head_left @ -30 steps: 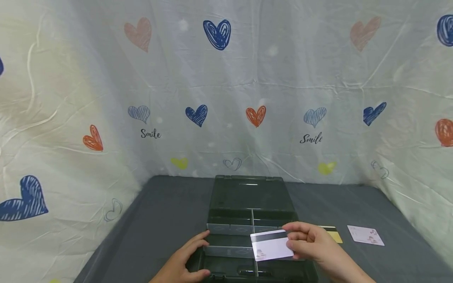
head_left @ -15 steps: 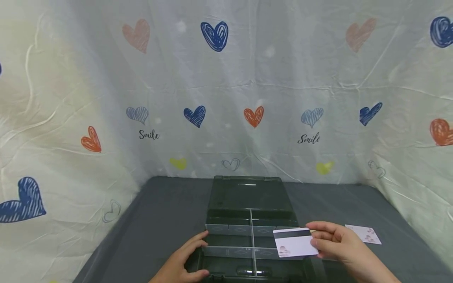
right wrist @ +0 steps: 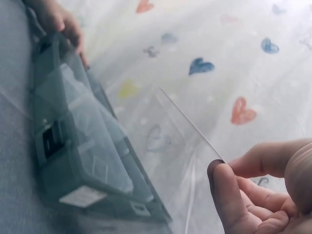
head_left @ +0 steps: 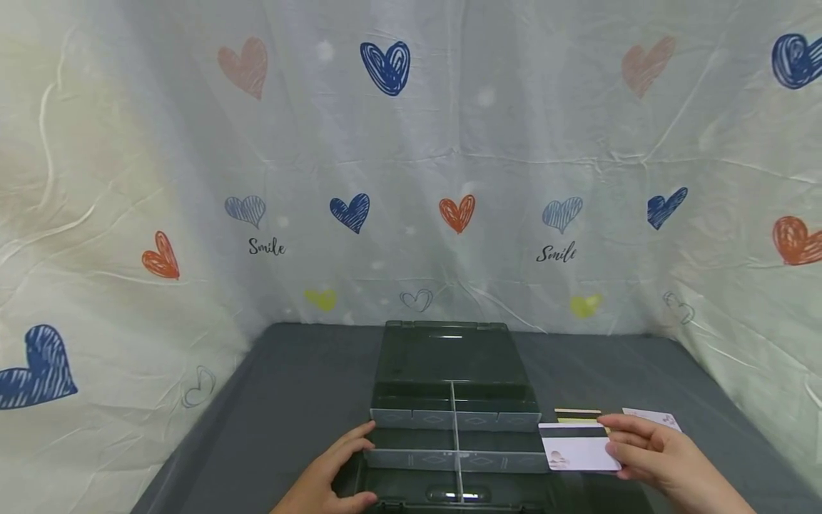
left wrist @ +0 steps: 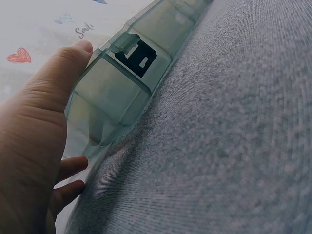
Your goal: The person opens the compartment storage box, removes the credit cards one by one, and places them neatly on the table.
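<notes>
My right hand [head_left: 668,457] pinches a white card [head_left: 574,457] with a dark magnetic stripe along its top and a small print at lower left. The right wrist view catches that card [right wrist: 192,126] nearly edge-on, between thumb and fingers. It is held by the right side of a dark translucent storage box [head_left: 443,353] whose lid stands open at the back. At the box's left side my left hand [head_left: 327,475] holds the edge, thumb near the front rim. Left wrist view: thumb over the rim of the box [left wrist: 112,87], fingertips lower along its end.
Clear dividers [head_left: 456,442] split the box into compartments. Beyond the held card lie a yellow card [head_left: 578,413] with a black stripe, partly covered, and a whitish card [head_left: 661,416] partly behind my right hand. A grey cloth [head_left: 289,400] covers the table; a heart-print curtain [head_left: 411,157] hangs behind.
My right hand has carried the white card rightward from over the box's middle to its right side. The left hand keeps its place on the box. The view has shifted slightly.
</notes>
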